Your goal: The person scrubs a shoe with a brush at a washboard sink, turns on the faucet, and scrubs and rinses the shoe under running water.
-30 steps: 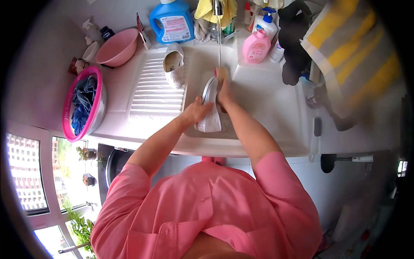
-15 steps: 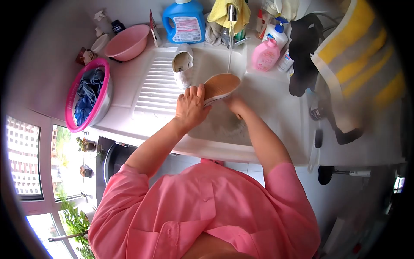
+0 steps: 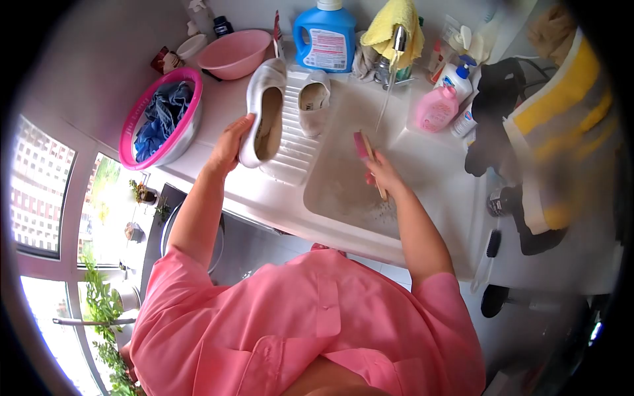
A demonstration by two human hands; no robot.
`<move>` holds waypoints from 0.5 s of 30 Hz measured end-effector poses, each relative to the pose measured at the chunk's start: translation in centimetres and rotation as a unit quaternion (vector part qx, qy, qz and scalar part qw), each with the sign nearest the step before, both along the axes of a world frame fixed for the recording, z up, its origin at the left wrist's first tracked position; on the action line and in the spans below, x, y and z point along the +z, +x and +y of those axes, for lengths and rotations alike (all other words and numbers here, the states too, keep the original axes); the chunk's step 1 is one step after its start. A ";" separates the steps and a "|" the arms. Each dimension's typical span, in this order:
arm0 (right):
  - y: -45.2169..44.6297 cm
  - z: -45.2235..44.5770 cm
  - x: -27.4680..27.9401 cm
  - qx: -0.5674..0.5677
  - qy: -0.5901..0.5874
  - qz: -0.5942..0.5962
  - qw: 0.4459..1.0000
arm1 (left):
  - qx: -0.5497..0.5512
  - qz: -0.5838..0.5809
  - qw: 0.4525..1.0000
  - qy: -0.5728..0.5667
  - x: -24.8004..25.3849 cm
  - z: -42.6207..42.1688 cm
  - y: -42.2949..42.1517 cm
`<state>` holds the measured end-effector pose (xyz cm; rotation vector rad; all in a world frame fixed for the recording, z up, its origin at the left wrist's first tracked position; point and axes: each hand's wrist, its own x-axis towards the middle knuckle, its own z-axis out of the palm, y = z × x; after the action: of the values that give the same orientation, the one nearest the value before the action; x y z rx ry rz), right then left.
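Note:
My left hand [image 3: 231,142] is closed on the heel end of a white slip-on shoe [image 3: 267,122], opening facing up, over the ribbed drainboard [image 3: 287,168]. I cannot tell whether the shoe touches the board. A second white shoe [image 3: 314,109] stands to its right on the ribs, beside the basin. My right hand [image 3: 384,173] grips the wooden handle of a scrub brush [image 3: 364,144] with pink bristles, above the sink basin [image 3: 337,171]. From the tap [image 3: 399,39] a thin stream of water runs down beyond the brush.
A pink-rimmed tub [image 3: 197,99] of blue clothes and a pink basin [image 3: 234,53] stand at left. Behind are a blue detergent jug [image 3: 325,36] and a yellow cloth [image 3: 393,20]. Right of the sink are a pink bottle [image 3: 437,109], dark cloth [image 3: 492,99] and another brush [image 3: 492,244].
My left hand has carried the shoe left from above the sink to the drainboard and turned it from sole up to opening up. My right hand has come clear, showing the brush.

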<state>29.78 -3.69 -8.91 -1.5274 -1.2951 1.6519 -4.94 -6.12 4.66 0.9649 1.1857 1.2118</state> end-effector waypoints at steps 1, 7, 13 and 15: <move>-0.1 0.0 -0.1 -0.014 -0.001 0.019 1.000 | -0.043 0.000 0.999 -0.005 -0.7 0.1 -1.4; 0.2 -0.3 0.9 -0.053 -0.082 0.092 0.991 | 0.001 0.044 0.997 -0.063 -2.7 -0.6 -5.2; 0.6 -0.3 0.9 -0.076 -0.104 0.164 0.978 | -0.029 0.244 0.961 -0.127 -5.2 2.1 -10.7; 0.6 -0.3 0.9 -0.081 -0.106 0.172 0.976 | -0.018 0.497 0.864 -0.081 -7.4 5.3 -15.0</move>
<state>30.33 -4.02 -7.98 -1.3443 -0.8143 1.8904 -19.98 -0.84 -2.76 1.5385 2.0073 0.5098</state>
